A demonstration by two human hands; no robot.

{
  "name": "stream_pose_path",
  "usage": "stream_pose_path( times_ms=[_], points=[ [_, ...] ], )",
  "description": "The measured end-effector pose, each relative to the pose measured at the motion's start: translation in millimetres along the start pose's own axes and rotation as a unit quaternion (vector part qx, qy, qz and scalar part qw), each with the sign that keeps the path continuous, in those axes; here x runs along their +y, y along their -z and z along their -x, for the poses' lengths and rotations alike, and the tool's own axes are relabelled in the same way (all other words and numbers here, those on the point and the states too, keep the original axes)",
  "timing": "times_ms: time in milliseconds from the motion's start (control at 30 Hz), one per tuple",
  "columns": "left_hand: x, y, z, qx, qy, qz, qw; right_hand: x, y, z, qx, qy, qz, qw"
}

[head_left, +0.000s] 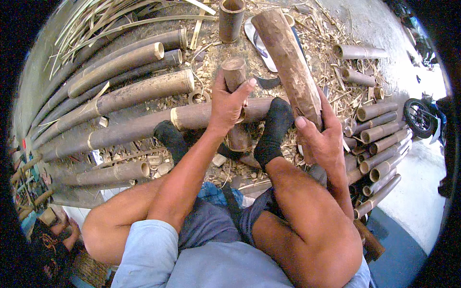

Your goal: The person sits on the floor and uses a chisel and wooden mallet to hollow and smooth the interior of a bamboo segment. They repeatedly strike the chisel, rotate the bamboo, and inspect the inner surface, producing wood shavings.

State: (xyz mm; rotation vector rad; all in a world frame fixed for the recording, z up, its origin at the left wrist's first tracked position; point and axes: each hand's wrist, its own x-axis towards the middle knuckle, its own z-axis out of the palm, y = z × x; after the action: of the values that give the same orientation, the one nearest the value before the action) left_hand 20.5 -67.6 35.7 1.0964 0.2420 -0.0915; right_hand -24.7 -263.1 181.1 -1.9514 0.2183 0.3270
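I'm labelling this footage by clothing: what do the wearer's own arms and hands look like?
The left hand and right hand are ungloved. A plain, short, light-blue sleeve leaves the left forearm bare.

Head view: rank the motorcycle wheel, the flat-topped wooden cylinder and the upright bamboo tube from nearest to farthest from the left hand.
1. Flat-topped wooden cylinder: in the left hand itself, its top above the fingers.
2. Upright bamboo tube: ahead of that hand, at the view's top edge.
3. Motorcycle wheel: far off to the right.
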Motion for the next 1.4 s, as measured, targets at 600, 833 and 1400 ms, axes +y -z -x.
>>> stream_pose_path(
  times_ms=[600,833,1400],
  points=[
    [-35,4,-1,0.036,0.051,-0.038,0.997,-34,0,-41,0.035,0.166,0.086,0.982],
    [-32,4,10,-0.002,0.072,-0.057,0.996,-51,0,-54,-0.077,0.091,0.301,0.946],
    [-62,2,59,-0.095,-0.078,-0.143,0.982,-4,0,16,-0.102,0.21,0.277,0.932]
  ],
)
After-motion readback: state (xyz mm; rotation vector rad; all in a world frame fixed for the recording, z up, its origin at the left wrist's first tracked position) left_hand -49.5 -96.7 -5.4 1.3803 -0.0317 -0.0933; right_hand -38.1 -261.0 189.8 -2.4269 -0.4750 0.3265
